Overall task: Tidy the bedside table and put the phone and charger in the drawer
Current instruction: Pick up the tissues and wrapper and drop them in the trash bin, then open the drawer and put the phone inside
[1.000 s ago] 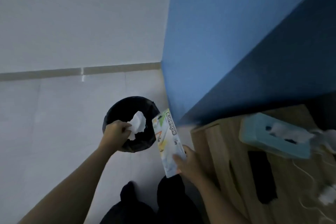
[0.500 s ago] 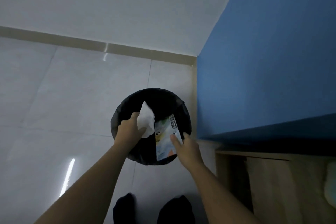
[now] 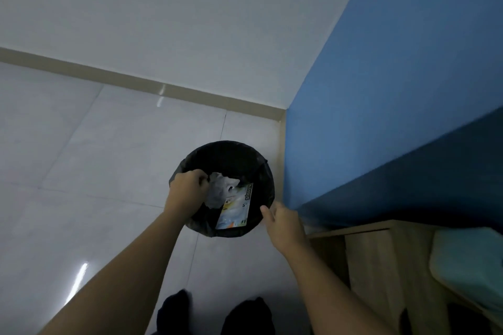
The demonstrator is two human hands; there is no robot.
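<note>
A black-lined waste bin (image 3: 261, 160) stands on the floor against the blue wall. My left hand (image 3: 185, 193) is over its left rim, fingers curled on a crumpled white tissue (image 3: 219, 193) that hangs down into the bin. A printed flat package (image 3: 235, 208) lies slanted inside the bin, free of any hand. My right hand (image 3: 284, 223) hovers just outside the right rim, fingers apart and holding nothing. The wooden bedside table (image 3: 381, 261) shows at the lower right. Phone and charger are out of view.
A teal tissue box (image 3: 468, 266) sits on the bedside table at the right edge. The blue wall (image 3: 394, 90) rises right behind the bin and table. Glossy white floor tiles (image 3: 95, 171) spread to the left. My dark-socked feet (image 3: 245, 315) are below.
The printed package has left my right hand and now lies in the bin; that hand has pulled back to the right. My left hand has lowered the tissue into the bin.
</note>
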